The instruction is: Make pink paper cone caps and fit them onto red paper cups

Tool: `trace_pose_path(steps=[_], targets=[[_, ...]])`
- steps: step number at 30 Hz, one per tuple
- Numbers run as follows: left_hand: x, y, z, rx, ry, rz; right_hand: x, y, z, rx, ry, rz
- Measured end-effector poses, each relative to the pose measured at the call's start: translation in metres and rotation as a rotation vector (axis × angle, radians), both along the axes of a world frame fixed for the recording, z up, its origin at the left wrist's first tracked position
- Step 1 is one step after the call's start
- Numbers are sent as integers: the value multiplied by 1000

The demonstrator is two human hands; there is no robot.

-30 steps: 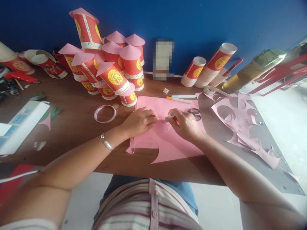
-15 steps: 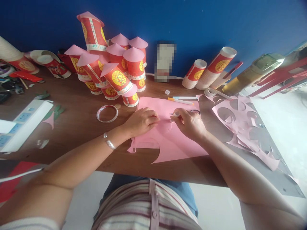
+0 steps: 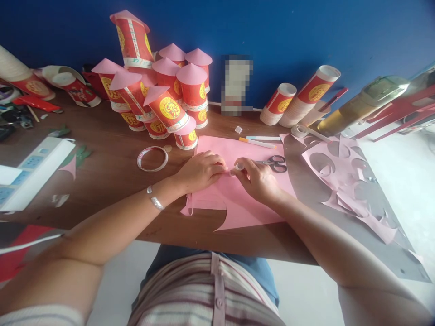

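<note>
My left hand [image 3: 205,171] rests over the pink paper sheet [image 3: 251,206], its fingertips pinched on what looks like a pink paper piece that blends into the sheet. Close to those fingertips, my right hand [image 3: 260,181] is closed around a small white tube [image 3: 239,166], whose round end shows above the fingers. The tube's lower end is mostly hidden. Dark-handled scissors [image 3: 277,164] lie on the sheet just behind my right hand, their blades partly covered by it.
Red paper cups with pink cone tops [image 3: 168,108] are stacked at the back left. A tape roll [image 3: 152,159] lies left of the sheet, markers [image 3: 258,143] behind it. Cut pink scraps [image 3: 340,176], cup stacks [image 3: 309,95] and a bottle [image 3: 362,106] stand or lie right; a power strip [image 3: 36,174] is left.
My right hand has moved left with the white tube, close to my left fingertips, uncovering the scissors' handles. My left hand stays almost where it was. The view has shifted slightly.
</note>
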State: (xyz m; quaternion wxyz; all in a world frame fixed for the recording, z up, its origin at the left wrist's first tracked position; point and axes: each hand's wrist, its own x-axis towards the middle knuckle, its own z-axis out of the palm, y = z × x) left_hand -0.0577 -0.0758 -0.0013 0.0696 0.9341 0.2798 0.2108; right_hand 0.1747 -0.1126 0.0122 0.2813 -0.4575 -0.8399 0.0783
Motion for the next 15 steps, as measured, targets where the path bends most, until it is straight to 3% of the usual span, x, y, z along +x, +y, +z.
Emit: trace_pose_path(steps=[15], targets=[[1, -2, 3, 33, 22, 28, 13, 5, 13, -113, -87, -125]])
